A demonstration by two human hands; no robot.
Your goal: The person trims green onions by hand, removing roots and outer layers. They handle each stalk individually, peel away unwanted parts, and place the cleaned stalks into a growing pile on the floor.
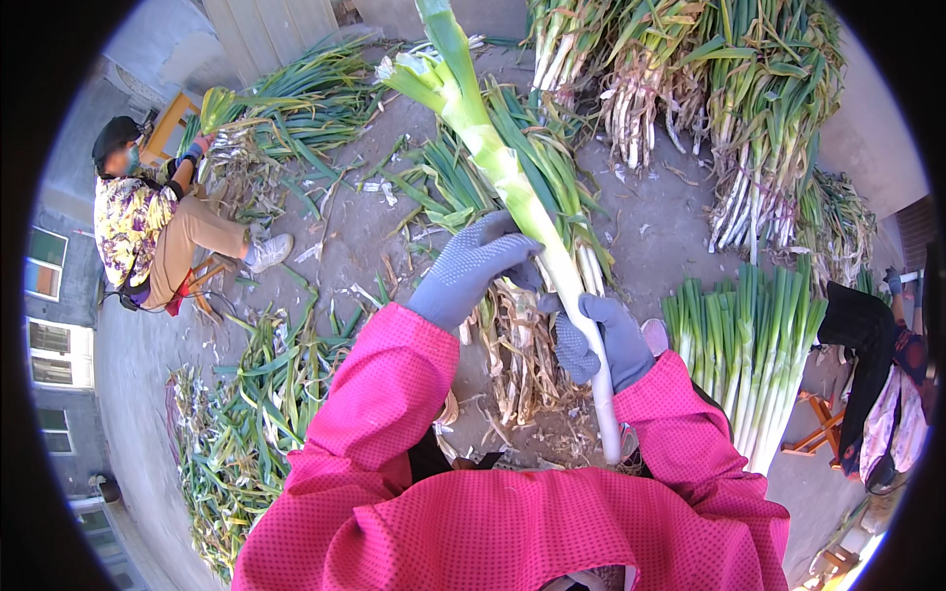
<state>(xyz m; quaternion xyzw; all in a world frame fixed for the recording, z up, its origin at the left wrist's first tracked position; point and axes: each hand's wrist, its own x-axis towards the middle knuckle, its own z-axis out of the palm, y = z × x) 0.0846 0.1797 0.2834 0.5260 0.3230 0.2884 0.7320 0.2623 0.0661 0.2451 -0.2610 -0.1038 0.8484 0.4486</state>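
Observation:
A thick Welsh onion stalk (548, 235) slants across the middle, its trimmed green leaves at the top and its white end down near my lap. My right hand (607, 343), in a grey dotted glove, grips the white lower shank. Higher up, my left hand (480, 266), gloved alike, has its thumb and fingers curled against the stalk's left side; part of the grip is hidden. Beneath both hands lies a pile of untrimmed onions (517, 347) with dry, peeling outer leaves. White shanks (743, 369) of cleaned green onions stand in a bundle beyond my right forearm.
Peeled leaf waste (259, 414) is heaped at the left. One person (148, 214) sits on a stool at upper left, handling onions; another person (879, 384) is partly visible at right. Tied onion bundles (768, 140) lean against the wall at upper right.

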